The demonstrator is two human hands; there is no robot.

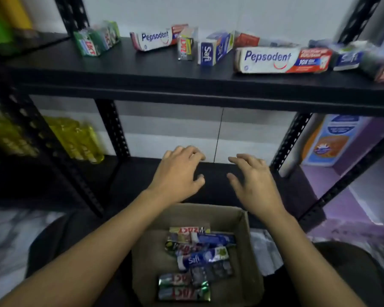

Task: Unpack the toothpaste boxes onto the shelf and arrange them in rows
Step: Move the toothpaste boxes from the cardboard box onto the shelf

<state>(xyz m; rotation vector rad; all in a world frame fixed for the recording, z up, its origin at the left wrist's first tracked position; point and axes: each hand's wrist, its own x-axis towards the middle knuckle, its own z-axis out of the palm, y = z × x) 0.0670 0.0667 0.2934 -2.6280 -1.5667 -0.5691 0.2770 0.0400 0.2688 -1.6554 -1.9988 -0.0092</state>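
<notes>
- Toothpaste boxes sit in two places: a scattered line on the upper shelf [142, 72] across the top of the frame, and a loose pile in the cardboard box [251, 251] at bottom centre.
- At upper left of that shelf, your green Zact boxes [91, 42] stand bunched together, tilted.
- Just right of them, a white-and-red Pepsodent box [155, 39] lies on its long side, with a small Zact box [185, 48] upright at its right end.
- Near top centre, blue-and-white Safi boxes [211, 52] stand on end, side by side.
- A larger Pepsodent box [282, 59] lies flat toward the upper right, and blurred boxes crowd the shelf's right edge.
- At middle left, yellow packets [80, 138] rest on the lower shelf [129, 178].
- Your left hand [177, 171] hovers over the lower shelf at centre frame, fingers curled and spread, holding nothing.
- Your right hand [255, 180] hovers just beside it, apart from it, fingers loosely splayed and empty.
- In the cardboard box below your wrists, a Safi pack [202, 258] lies across the Zact packs [182, 289].
</notes>
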